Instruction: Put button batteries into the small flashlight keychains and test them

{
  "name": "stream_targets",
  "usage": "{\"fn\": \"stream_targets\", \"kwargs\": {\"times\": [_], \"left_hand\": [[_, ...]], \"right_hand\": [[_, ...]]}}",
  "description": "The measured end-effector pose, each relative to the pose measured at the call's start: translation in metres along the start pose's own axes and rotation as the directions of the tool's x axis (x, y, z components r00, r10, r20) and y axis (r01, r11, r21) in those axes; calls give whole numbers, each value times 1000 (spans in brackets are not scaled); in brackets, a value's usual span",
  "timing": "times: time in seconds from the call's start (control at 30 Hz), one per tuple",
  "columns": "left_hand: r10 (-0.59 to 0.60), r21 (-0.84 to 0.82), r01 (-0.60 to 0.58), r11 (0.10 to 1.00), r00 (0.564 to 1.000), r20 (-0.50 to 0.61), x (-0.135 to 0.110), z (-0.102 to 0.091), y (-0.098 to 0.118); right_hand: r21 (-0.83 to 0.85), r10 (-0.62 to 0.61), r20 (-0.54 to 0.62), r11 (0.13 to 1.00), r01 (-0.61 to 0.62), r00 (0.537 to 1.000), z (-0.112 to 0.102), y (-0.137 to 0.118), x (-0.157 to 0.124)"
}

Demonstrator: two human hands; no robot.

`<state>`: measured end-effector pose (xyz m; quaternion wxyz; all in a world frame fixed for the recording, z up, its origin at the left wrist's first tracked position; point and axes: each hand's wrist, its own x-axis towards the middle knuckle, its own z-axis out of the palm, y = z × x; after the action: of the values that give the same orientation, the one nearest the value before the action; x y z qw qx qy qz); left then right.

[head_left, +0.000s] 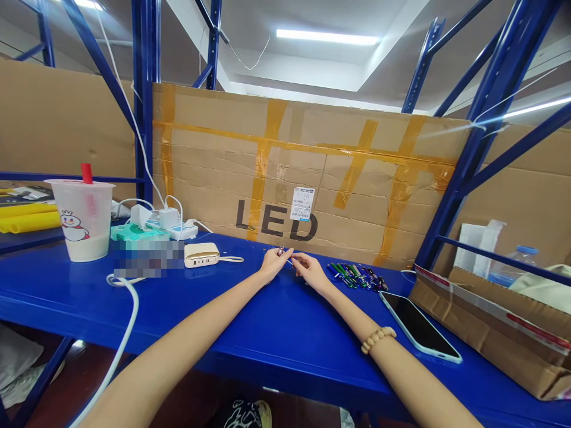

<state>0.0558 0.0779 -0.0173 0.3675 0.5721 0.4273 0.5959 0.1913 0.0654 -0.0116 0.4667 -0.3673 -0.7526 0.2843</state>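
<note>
Above the middle of the blue table (285,321), my left hand (271,265) is closed around a small dark reddish piece with a shiny end (281,251). My right hand (311,272) meets it with thumb and fingers pinched. A thin whitish stick (289,262) shows between the two hands, its right end at my right fingertips. Whether the stick joins the reddish piece is too small to tell. Just right of my right hand lies a pile of slim, pen-like pieces (357,276) in green, blue, purple and black.
Left stand a drink cup (89,223), a teal pack (140,235), chargers on a power strip (173,226) and a cream power bank (201,255). Right lie a phone (419,327) and an open carton (486,327). Cardboard (214,166) walls the back; a white cable (129,321) crosses the front edge.
</note>
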Motion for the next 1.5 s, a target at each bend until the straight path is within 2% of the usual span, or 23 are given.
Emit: {"fn": "stream_targets", "kwargs": {"times": [0.2, 0.33, 0.43, 0.6, 0.8, 1.07, 1.23, 1.37, 1.5], "left_hand": [[109, 68, -110, 992, 994, 15, 0, -1, 1], [158, 146, -157, 977, 987, 5, -3, -2, 7], [207, 233, -206, 950, 978, 20, -5, -3, 13], [271, 375, -290, 880, 957, 103, -6, -4, 21], [266, 416, -317, 852, 948, 176, -7, -4, 22], [266, 322, -301, 898, 953, 148, -6, -1, 16], [245, 294, -267, 918, 963, 108, -7, -2, 14], [189, 368, -234, 900, 970, 154, -7, -3, 11], [134, 354, -202, 913, 969, 206, -7, -2, 10]], "right_hand": [[-89, -24, 42, 996, 28, 999, -3, 0, -1], [-208, -93, 134, 971, 120, 987, -5, -5, -2], [-302, -147, 179, 933, 197, 973, -8, -8, -4], [-504, -229, 233, 803, 319, 945, -11, -12, -6], [-542, -221, 276, 768, 342, 935, -12, -14, -6], [-551, -264, 230, 758, 349, 937, -10, -14, -4], [-627, -274, 84, 732, 264, 958, -17, -16, -5], [-678, -351, 7, 687, 262, 936, -20, -20, -6], [-697, -416, 53, 635, 332, 908, -14, -24, -7]]}}
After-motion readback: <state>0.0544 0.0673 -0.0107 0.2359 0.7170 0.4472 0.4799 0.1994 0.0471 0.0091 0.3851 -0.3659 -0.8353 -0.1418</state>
